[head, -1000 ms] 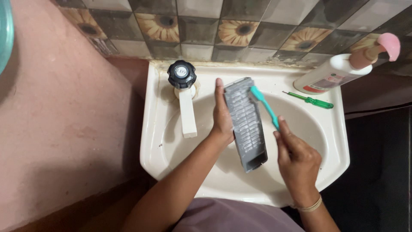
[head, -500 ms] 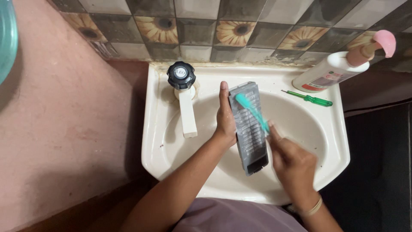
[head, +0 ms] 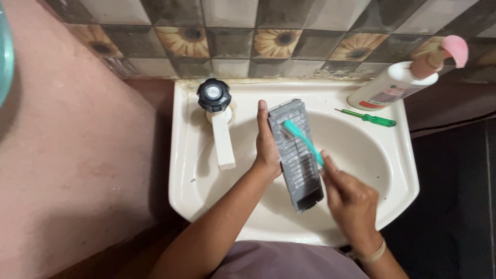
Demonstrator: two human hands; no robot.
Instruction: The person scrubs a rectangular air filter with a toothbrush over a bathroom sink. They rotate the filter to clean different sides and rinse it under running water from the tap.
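Head view, white bottle (head: 393,85) (pink-capped) — sink's (head: 186,170) corner

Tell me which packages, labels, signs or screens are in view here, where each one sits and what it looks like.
Pump bottle: lying tilted on the sink's back right corner against the tiled wall; white cylinder with a pink pump head.
Label on that bottle: wraps its lower body; white with red and green patches.
No signs or screens are in view.

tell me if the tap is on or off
Off, as far as shows: no water runs from the tap spout, and the sink bowl holds no pool. The knob's setting cannot be read.
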